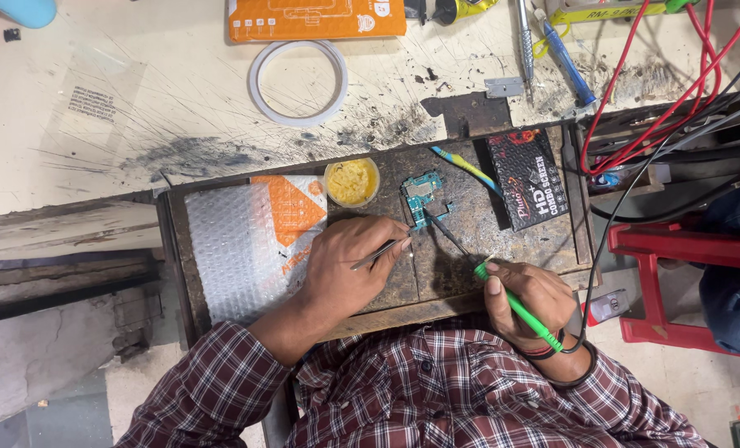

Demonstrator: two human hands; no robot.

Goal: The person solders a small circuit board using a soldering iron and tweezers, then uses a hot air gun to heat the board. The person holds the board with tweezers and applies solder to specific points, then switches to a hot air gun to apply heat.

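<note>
A scarred, cream-coloured workbench (138, 99) fills the upper part of the view, scorched black along its front edge, with a dark, worn wooden work tray (461, 241) set into it just in front of the person. On the left of the tray lies a sheet of bubble wrap (229, 249) with an orange-and-white packet (291, 207) on top. At the tray's right end rests a black printed box (529, 178). On the bench above sit a flat orange package (316, 18) and a white ring of tape (298, 81); red and black cables (677, 99) trail down the right side.

The left hand (349, 265) is curled shut around slim metal tweezers (380, 251), whose tips reach the lower edge of a small teal circuit board (422, 199) lying in the middle of the tray. The right hand (529, 300) is closed in a fist-like grip on a green-handled soldering iron (503, 290), its dark tip touching the board's lower right corner. Just left of the board stands a small round tub of yellow flux paste (352, 182).
</note>
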